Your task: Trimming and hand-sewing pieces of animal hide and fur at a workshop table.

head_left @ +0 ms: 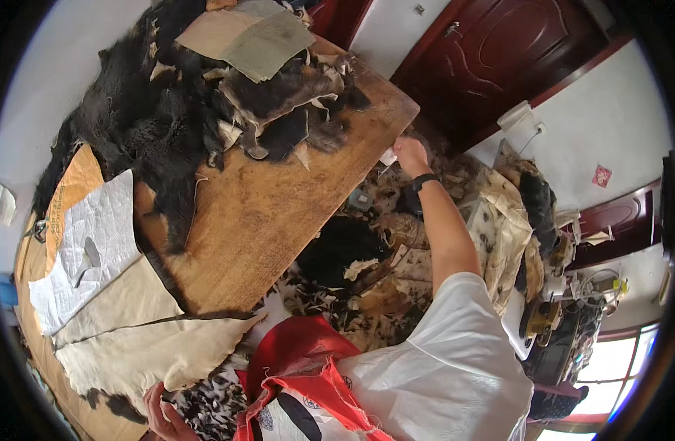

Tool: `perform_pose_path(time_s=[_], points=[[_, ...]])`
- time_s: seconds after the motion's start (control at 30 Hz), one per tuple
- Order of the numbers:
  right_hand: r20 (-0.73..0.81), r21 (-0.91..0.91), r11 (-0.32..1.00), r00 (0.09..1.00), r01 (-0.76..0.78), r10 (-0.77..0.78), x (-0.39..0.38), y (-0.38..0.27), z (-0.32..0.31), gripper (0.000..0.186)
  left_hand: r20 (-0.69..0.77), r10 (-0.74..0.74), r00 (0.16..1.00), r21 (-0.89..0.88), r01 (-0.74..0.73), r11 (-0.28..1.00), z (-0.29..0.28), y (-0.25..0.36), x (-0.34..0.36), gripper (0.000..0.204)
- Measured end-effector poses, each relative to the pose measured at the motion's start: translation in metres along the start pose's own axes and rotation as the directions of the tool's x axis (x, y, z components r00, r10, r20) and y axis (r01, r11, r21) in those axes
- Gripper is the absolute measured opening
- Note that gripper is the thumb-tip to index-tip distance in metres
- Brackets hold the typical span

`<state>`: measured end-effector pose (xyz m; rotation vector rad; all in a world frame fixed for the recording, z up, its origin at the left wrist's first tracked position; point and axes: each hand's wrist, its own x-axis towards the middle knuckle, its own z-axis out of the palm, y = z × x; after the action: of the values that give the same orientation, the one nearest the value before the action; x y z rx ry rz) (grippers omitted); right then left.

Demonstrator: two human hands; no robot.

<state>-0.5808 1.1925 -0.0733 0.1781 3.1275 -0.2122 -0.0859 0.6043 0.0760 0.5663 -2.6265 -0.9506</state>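
Observation:
Beyond the far right corner of the table (256, 242), my right hand (411, 156) is closed around a small white thing (388, 156); its kind is unclear. A dark band circles that wrist. My left hand (164, 415) is low at the left, beside the near edge of a pale hide (153, 351), skin side up. Its fingers look apart, though the frame's lower edge cuts off part of the hand. Along the hide's upper side lie a silvery-white pattern sheet (95, 250) with a dark hole and an orange sheet (74, 192).
Black fur pelts (139, 110) and fur scraps (278, 103) heap over the table's far side, under a beige and green sheet (267, 44). Fur offcuts (381, 272) litter the floor at right. Sewing machines (547, 316) stand farther right. A dark red door (506, 51) is behind.

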Motion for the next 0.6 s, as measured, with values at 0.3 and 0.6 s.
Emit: perform_pose_path(time_s=[0.3, 0.6], points=[[-0.058, 0.031, 0.958, 0.957, 0.286, -0.284, -0.05, -0.005, -0.045, 0.015, 0.264, 0.054, 0.963, -0.127, -0.021, 0.992, 0.032, 0.026, -0.003, 0.03], [0.076, -0.003, 0.994, 0.991, 0.111, -0.111, -0.101, -0.013, -0.019, 0.047, 0.239, 0.02, 0.971, -0.274, 0.047, 0.961, 0.068, 0.062, -0.016, 0.022]])
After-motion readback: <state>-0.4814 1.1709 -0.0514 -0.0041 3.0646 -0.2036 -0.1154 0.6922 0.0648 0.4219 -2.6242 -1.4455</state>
